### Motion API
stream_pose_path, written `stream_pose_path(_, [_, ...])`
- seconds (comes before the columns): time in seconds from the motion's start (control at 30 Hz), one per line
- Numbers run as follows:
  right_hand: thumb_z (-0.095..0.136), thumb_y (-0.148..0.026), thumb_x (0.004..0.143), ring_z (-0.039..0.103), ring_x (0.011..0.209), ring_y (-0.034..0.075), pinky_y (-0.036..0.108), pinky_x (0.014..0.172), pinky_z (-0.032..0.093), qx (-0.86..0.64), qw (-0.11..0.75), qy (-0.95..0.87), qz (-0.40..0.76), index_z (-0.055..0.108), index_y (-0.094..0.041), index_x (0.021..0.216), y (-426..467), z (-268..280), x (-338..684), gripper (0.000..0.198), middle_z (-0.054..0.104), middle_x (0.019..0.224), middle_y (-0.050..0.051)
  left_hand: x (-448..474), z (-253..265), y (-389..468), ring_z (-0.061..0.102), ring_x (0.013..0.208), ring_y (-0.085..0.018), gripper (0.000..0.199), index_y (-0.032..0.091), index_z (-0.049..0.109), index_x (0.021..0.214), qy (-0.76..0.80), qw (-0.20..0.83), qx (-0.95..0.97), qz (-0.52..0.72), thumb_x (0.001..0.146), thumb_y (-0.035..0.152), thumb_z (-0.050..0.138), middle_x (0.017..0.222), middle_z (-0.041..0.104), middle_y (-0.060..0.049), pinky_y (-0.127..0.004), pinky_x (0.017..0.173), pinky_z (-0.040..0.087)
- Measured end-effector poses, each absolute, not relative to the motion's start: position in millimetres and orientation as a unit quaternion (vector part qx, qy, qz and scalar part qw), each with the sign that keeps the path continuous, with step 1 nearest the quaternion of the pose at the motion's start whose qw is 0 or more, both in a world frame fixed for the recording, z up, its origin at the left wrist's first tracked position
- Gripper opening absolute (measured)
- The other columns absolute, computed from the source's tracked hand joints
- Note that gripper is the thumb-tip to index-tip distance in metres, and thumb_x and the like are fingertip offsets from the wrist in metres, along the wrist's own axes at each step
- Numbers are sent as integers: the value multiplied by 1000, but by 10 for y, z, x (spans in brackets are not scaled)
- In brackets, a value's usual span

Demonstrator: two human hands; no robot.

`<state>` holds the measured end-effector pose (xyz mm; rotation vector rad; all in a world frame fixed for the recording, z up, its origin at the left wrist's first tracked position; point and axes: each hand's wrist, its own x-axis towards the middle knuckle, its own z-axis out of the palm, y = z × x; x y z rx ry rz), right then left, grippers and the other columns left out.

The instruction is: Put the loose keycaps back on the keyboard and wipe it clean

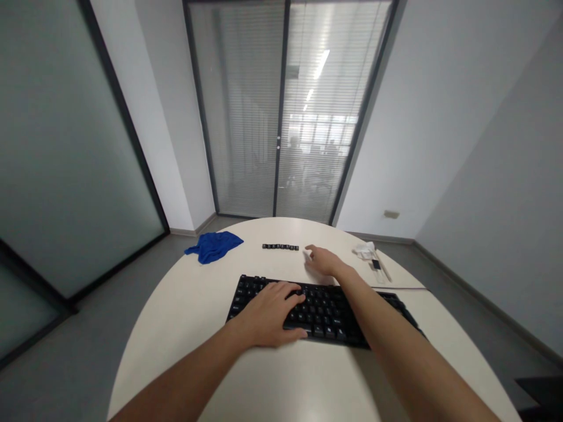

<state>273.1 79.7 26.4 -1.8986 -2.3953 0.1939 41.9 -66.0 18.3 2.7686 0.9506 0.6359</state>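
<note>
Head view: we see work that we judge to be partway through, with a straight row of small, black, block-shaped plastic keycaps lying off on the far side of the table, while most visible keys sit in place on the long, black, matte plastic keyboard nearer us. Which sockets lack caps, and so how much is left, we cannot tell. The left hand lies palm-down on the keyboard's left part, fingers loosely spread over the keys, thumb by the near edge, gripping nothing that we can see. The right hand is beyond the far edge, just right of the row, its fingers partly curled; whether they pinch anything we cannot tell. We note also the smooth, cream, round-edged table, a soft, rumpled blue cloth at far left and, at far right, a crumpled white tissue-like wad beside a slender, pale stick
</note>
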Motion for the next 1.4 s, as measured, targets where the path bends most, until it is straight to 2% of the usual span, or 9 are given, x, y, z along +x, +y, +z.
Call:
stream_pose_path(0.17, [59,-29,90,60,119,30,38,96,44,-625,32,-779,37,33,-16,153,906,255,2521,69,61,132,20,420,194,-660,49,129,-31,66,20,54,136,320,77,921,210,80,51,72,142,53,-12,-49,111,38])
stream_pose_path(0.4, [50,-30,96,63,109,29,38,87,48,-632,31,-774,6,55,-22,135,819,292,2406,40,65,120,16,419,208,-656,50,128,-31,64,20,55,134,317,78,921,212,81,51,71,141,53,-12,-50,111,38])
stream_pose_path(0.6, [49,-24,95,65,106,28,37,88,47,-638,56,-768,2,65,-18,122,656,293,2533,31,70,114,16,426,193,-658,50,128,-32,65,20,54,135,317,73,923,207,81,51,71,141,53,-12,-50,110,39])
stream_pose_path(0.7, [57,-25,91,68,102,28,36,86,48,-633,66,-771,27,72,-19,110,508,327,2651,26,73,108,14,426,183,-656,50,128,-32,64,21,54,136,316,70,923,207,81,51,70,141,53,-12,-50,110,39])
stream_pose_path(0.8, [63,-27,86,70,95,24,31,81,50,-619,87,-778,68,76,-23,99,307,381,2785,19,77,100,8,423,176,-654,49,130,-32,64,22,54,136,312,70,924,212,81,49,71,142,53,-12,-50,110,39])
stream_pose_path(0.97, [56,-33,94,70,97,19,26,86,51,-579,175,-787,124,72,-20,112,-28,348,3014,27,76,107,6,423,181,-656,49,130,-32,63,22,54,136,313,67,924,206,81,48,71,142,53,-12,-50,111,39])
stream_pose_path(1.03, [57,-36,94,70,96,21,30,89,51,-549,268,-770,184,71,-18,112,-128,277,3109,29,76,105,8,425,190,-659,50,129,-31,62,21,54,135,315,64,925,203,82,48,71,141,54,-12,-50,111,39])
stream_pose_path(1.13, [59,-40,92,70,99,22,35,93,51,-532,326,-747,231,71,-19,109,-222,175,3231,30,76,104,7,425,195,-662,50,128,-31,61,22,55,135,313,63,925,207,81,47,71,140,54,-12,-50,110,40])
stream_pose_path(1.4, [59,-41,92,69,103,24,38,96,50,-511,309,-755,271,71,-19,107,-262,153,3267,29,76,107,7,427,192,-659,50,129,-31,61,23,54,137,311,64,926,207,82,47,70,141,54,-11,-50,112,38])
